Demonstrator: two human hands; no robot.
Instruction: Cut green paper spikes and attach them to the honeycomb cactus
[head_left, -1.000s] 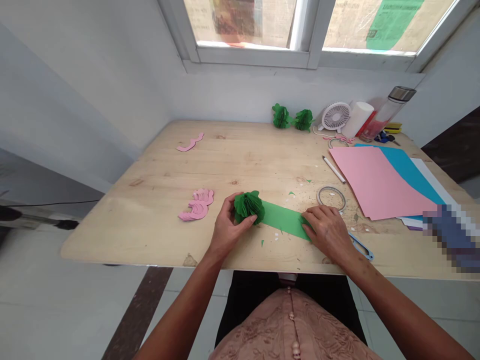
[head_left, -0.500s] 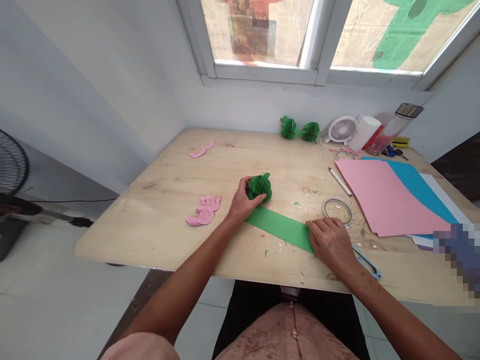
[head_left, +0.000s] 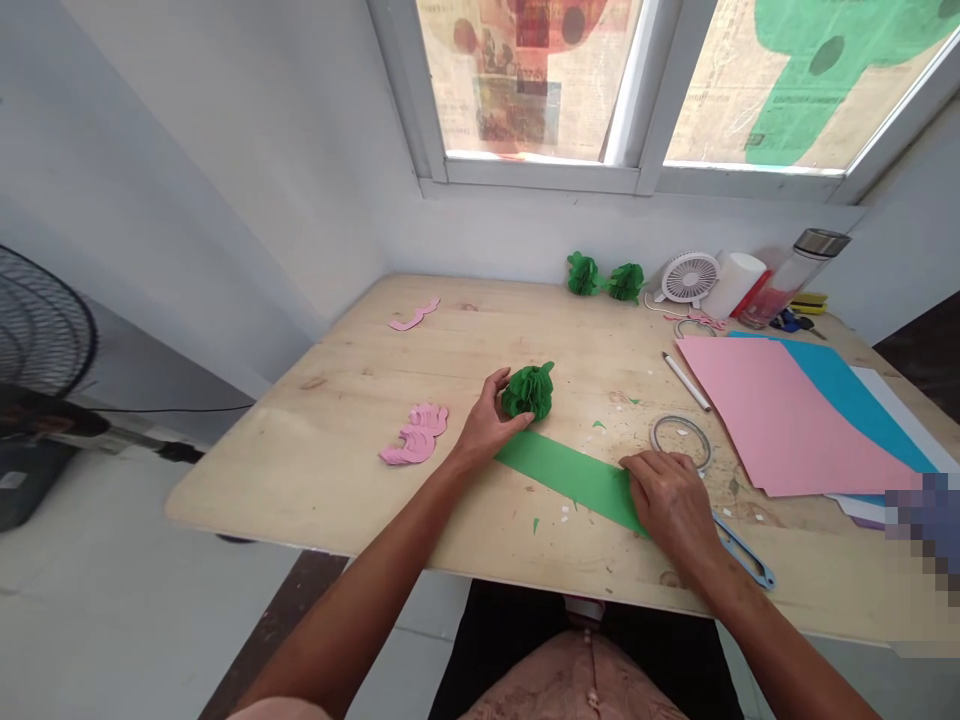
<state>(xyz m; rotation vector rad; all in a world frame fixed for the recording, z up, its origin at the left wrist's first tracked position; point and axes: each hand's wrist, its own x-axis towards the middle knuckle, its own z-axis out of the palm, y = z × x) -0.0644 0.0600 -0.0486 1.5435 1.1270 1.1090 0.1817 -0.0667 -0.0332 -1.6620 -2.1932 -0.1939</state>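
Note:
A dark green ruffled paper ball (head_left: 530, 391) is gripped by my left hand (head_left: 486, 425), its thumb in front and its fingers curved around the left side. Just below it, a lighter green paper strip (head_left: 570, 477) lies slantwise on the table. My right hand (head_left: 670, 493) is closed over the right end of that strip, fingers bent and pressed together; its thumb is hidden. Beside this hand are a roll of tape (head_left: 655, 437) and a light blue cutter (head_left: 752, 561), partly covered by the wrist.
Pink wavy paper pieces (head_left: 422, 433) lie on the wooden table (head_left: 315, 470) at left. Pink sheets (head_left: 795, 420), blue sheets (head_left: 847, 385) and a white pen (head_left: 686, 381) are at right. Two green paper balls (head_left: 625, 283), a small fan (head_left: 688, 278) and a bottle (head_left: 795, 275) stand behind.
The whole view has shifted slightly, with the scene lower in it. The green paper ball has turned a little in my left hand; my right hand stays on the strip's end.

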